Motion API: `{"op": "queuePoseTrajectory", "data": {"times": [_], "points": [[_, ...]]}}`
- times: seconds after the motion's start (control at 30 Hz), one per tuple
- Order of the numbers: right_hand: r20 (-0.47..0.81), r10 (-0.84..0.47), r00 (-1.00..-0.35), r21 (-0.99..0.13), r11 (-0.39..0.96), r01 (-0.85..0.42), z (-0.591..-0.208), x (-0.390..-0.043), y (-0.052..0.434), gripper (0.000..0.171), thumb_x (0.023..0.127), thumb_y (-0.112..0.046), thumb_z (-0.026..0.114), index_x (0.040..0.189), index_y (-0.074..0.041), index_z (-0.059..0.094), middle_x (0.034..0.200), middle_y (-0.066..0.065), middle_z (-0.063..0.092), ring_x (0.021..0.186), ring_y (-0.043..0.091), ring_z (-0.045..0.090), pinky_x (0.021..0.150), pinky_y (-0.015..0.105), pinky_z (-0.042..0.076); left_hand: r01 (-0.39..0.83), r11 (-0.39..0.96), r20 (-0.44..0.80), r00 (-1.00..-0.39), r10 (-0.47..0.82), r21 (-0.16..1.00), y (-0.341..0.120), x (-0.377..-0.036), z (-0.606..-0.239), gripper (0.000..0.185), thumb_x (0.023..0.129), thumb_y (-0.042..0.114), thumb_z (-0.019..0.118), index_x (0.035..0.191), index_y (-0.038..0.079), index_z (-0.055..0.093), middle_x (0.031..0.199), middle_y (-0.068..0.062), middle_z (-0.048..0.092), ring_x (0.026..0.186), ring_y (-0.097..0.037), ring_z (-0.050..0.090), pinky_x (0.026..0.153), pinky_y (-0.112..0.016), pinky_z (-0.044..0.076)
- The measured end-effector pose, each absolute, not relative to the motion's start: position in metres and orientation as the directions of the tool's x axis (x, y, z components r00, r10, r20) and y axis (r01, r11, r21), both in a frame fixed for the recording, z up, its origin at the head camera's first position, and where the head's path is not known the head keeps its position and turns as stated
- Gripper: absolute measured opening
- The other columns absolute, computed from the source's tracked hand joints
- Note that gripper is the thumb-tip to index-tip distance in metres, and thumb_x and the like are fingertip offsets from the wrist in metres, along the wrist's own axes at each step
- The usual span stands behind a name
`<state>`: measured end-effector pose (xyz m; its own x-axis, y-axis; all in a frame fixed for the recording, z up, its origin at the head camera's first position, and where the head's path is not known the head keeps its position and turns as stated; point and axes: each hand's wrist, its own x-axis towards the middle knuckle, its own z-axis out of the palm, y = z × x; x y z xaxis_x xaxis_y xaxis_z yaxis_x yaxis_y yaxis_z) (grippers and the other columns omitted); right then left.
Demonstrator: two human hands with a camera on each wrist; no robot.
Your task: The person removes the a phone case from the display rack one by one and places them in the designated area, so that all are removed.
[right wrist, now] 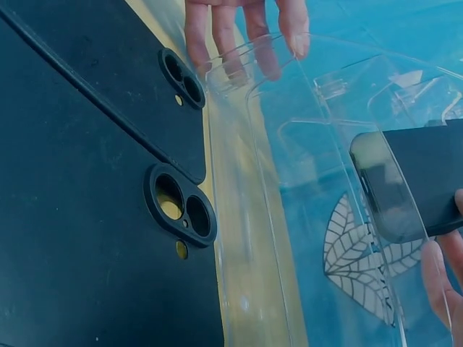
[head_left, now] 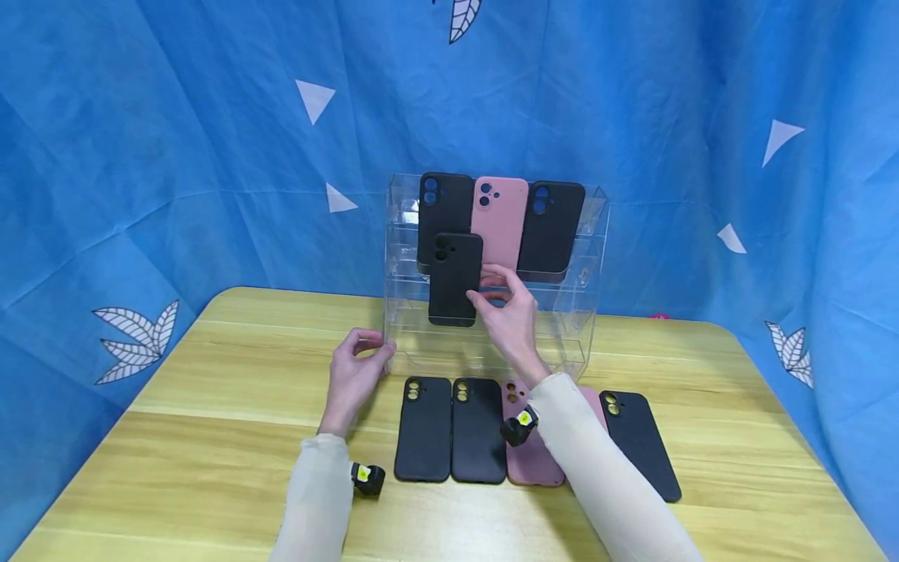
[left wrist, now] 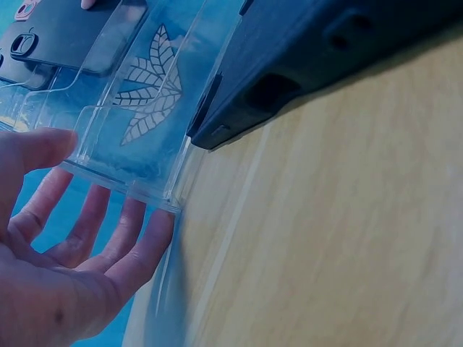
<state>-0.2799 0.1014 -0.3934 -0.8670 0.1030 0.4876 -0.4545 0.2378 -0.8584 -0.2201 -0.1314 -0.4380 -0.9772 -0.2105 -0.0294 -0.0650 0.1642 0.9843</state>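
Fingers point(head_left: 504, 275) of the right hand point(head_left: 515, 321) are drawn together in a pinch, thumb to forefinger, on the right edge of the held case point(head_left: 455, 277), black and roughly upright just left of them. Nearest the person, below those fingers, a row lies flat on the table point(head_left: 211, 437): two black cases point(head_left: 424, 437) point(head_left: 479, 437), a pink case point(head_left: 530, 457), a second pink one point(head_left: 594, 402) mostly under the sleeve point(head_left: 597, 476), then an end case point(head_left: 642, 445). Lower left of the pinch, the left hand point(head_left: 353, 373) grips the side of the clear stand point(head_left: 414, 343), thumb one side, fingers curled on the other. The held case's foot shows behind a front lip, though see-through plastic makes it hard to tell whether it touches the shelf. Best, I'd judge, to lower it straight, let the foot meet the shelf squarely before releasing, and steady the stand without pushing it. Above and behind the right fingers, two upper black cases point(head_left: 445, 207) point(head_left: 555, 226) flank an upper pink case point(head_left: 506, 211); the held top could knock them. Farthest back hangs leaf-printed cloth point(head_left: 246, 94). No brand shows on any case; yellow stickers point(head_left: 364, 473) on the wrist cameras are too small to read.
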Motion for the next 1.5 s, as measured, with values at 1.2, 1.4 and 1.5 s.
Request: {"op": "queuePoseTrajectory", "data": {"times": [1.2,1.4,1.5], "points": [[0.537,0.088,-0.839,-0.835,0.2,-0.513,-0.371,-0.27,0.109,0.041,0.087,0.003,0.077,0.126,-0.003,0.067,0.107,0.024,0.068,0.087,0.025,0.067,0.07,0.019,0.054,-0.062,0.147,-0.03,-0.977,-0.213,0.987,-0.13,-0.22,-0.439,0.028,0.095,0.021,0.072,0.117,0.008,0.063,0.125,-0.015,0.065,0.101,-0.029,0.069,0.081,-0.032,0.062],[0.561,0.039,-0.827,-0.818,0.179,-0.547,-0.367,-0.266,0.111,0.039,0.088,0.0,0.078,0.125,-0.007,0.066,0.105,0.019,0.068,0.084,0.012,0.067,0.073,0.019,0.058,-0.057,0.146,-0.025,-0.977,-0.214,0.988,-0.13,-0.221,-0.439,0.027,0.095,0.021,0.072,0.117,0.008,0.063,0.125,-0.015,0.065,0.1,-0.028,0.069,0.078,-0.029,0.062],[0.555,0.02,-0.831,-0.823,0.157,-0.546,-0.365,-0.262,0.113,0.038,0.088,0.001,0.077,0.124,-0.006,0.065,0.104,0.018,0.067,0.083,0.009,0.068,0.074,0.02,0.058,-0.06,0.147,-0.027,-0.977,-0.212,0.987,-0.13,-0.22,-0.439,0.027,0.095,0.021,0.072,0.117,0.008,0.062,0.126,-0.014,0.065,0.099,-0.027,0.069,0.078,-0.029,0.062]]}}
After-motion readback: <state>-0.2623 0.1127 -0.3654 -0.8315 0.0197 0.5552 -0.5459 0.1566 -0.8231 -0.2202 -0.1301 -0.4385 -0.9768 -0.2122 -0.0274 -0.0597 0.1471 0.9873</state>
